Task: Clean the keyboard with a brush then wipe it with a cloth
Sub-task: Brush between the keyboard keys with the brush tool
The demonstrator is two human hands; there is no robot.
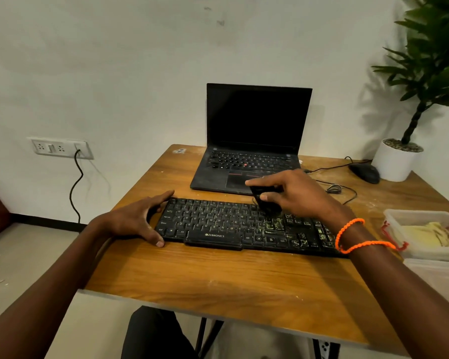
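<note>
Resting bristles-down on the keyboard [244, 225], brush [266, 200] fills right grip [293, 193].

Both bare forearms reach up from the lower corners of the frame toward its centre. The left hand [140, 218], left of centre, lies spread and relaxed, fingers straight and angled to the upper right, thumb pointing down toward the lower edge. The right hand [293, 194], right of centre, is curled with its thumb pinching a dark brush [266, 200], index finger stretched leftward, and an orange cord [353, 237] looped round the wrist.
</note>
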